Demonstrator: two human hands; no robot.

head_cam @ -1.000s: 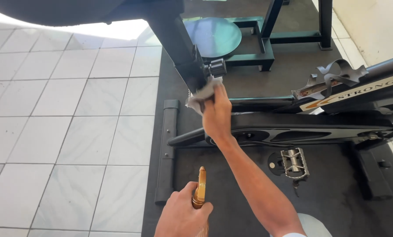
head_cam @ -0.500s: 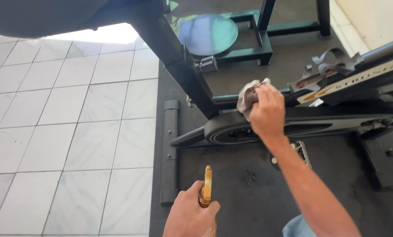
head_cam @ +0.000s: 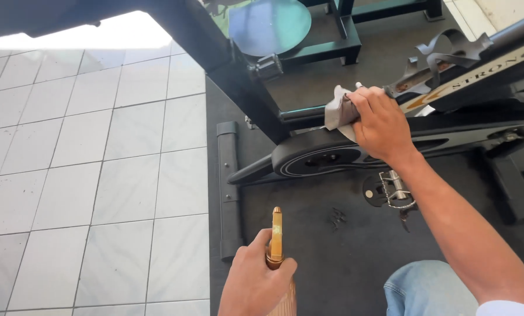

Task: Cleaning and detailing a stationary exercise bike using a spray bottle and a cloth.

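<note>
Head view: right hand presses crumpled grey cloth (bunched) on bike frame

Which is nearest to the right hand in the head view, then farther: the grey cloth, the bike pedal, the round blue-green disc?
1. Grey cloth: under the right hand, at its left edge.
2. Bike pedal: just below the hand, over the mat.
3. Round blue-green disc: up and left, farthest.

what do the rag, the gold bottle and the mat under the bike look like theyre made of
The rag in the right hand looks like soft grey cloth: it bunches and folds. The bottle in the left hand has a glossy gold nozzle and a ribbed body, probably plastic, possibly metal. The mat looks like matte black rubber, dull and slightly grainy. The floor tiles seem glazed ceramic, pale with grout lines.
</note>
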